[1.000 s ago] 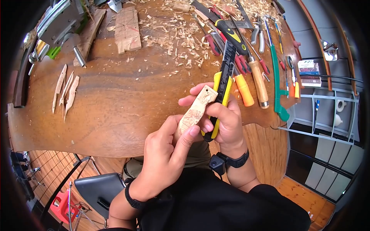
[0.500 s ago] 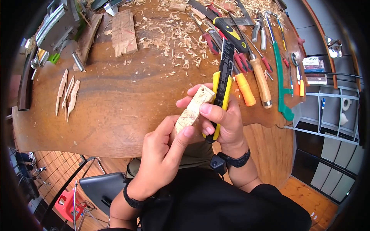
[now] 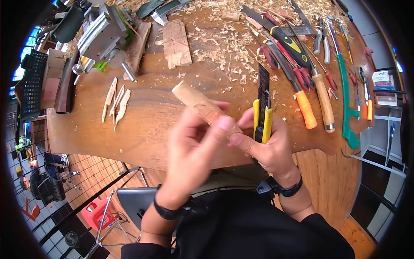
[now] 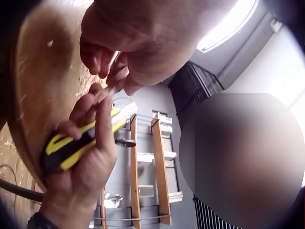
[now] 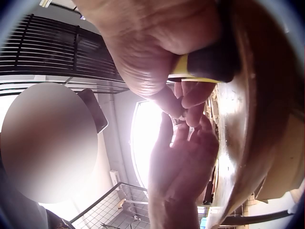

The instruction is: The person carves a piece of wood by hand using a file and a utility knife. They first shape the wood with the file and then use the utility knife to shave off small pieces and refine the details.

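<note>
In the head view a carved wooden piece (image 3: pixel 198 103) is held above the table's near edge, its far end tilted up to the left. The left hand (image 3: pixel 189 151) pinches it between thumb and fingers. At its lower right end, the thumb and a fingertip of the right hand (image 3: pixel 269 149) touch the wood. A yellow and black utility knife (image 3: pixel 266 123) is gripped in that same right hand, blade pointing away from the body. In the left wrist view the knife (image 4: pixel 71 150) lies across the right palm. The wood is mostly hidden by fingers in both wrist views.
Thin wood slivers (image 3: pixel 122 105) lie on the table (image 3: pixel 146 142) at left, near a metal vise (image 3: pixel 103 39). A marked wooden block (image 3: pixel 176 45) and shavings (image 3: pixel 220 52) are farther back. Files, pliers and a green-handled saw (image 3: pixel 346 99) lie at right.
The wooden piece has turned, its far end swinging from upper right to upper left. The right hand has shifted slightly to its lower end, knife still gripped. The head view has shifted too.
</note>
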The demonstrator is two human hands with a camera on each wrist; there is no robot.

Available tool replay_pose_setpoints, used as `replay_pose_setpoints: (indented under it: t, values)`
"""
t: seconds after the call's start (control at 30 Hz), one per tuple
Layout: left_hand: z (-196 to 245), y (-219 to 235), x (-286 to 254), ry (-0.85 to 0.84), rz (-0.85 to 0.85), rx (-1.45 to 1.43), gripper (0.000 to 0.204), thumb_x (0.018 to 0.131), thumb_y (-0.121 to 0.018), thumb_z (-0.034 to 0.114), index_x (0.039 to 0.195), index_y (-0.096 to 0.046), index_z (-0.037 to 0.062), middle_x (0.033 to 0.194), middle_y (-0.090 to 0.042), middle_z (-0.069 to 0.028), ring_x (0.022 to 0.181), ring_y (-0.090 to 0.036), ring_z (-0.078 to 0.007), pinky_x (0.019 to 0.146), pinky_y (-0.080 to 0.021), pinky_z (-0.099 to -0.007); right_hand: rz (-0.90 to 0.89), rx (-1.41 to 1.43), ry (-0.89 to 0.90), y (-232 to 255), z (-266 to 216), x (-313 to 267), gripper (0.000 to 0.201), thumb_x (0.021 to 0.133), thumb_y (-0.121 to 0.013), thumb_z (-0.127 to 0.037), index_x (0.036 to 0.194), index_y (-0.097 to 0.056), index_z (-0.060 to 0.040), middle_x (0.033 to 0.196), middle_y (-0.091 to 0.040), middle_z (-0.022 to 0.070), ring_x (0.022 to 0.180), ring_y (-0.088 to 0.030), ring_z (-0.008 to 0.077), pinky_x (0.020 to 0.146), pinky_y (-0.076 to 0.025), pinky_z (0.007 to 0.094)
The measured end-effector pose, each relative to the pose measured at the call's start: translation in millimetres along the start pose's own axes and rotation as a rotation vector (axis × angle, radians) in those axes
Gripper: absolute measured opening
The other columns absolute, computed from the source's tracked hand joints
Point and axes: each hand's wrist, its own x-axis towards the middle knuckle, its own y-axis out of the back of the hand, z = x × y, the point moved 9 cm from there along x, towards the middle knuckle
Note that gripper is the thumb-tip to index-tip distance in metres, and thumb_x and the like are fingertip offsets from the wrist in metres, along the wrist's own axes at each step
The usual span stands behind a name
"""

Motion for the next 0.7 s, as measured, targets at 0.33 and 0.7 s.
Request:
replay_pose_setpoints:
  t: [0.33, 0.7]
  values:
    - [-22.8, 19.3, 21.4, 0.017, 0.01, -0.369, 0.036, 0.113, -0.039, 0.037, 0.113, -0.055, 0.0039, 0.079, -0.047, -0.001, 0.064, -0.048, -0.0127, 0.059, -0.046, -0.0291, -0.008, 0.117, 0.119, 2.2, -6.4, -2.8, 0.023, 0.095, -0.072, -0.008, 0.114, -0.06, -0.0028, 0.102, -0.075, 0.0133, 0.078, -0.073, 0.0138, 0.054, -0.051, 0.0229]
    - [-36.2, 5.9, 21.4, 0.138, -0.312, -1.012, 0.056, 0.1, -0.038, 0.027, 0.14, -0.048, -0.0112, 0.095, -0.053, -0.0069, 0.076, -0.05, -0.0164, 0.064, -0.045, -0.0294, -0.043, 0.098, 0.069, 1.9, -5.3, -2.5, 0.021, 0.098, -0.07, -0.013, 0.114, -0.06, -0.003, 0.092, -0.073, 0.0097, 0.069, -0.067, 0.0099, 0.053, -0.049, 0.0219]
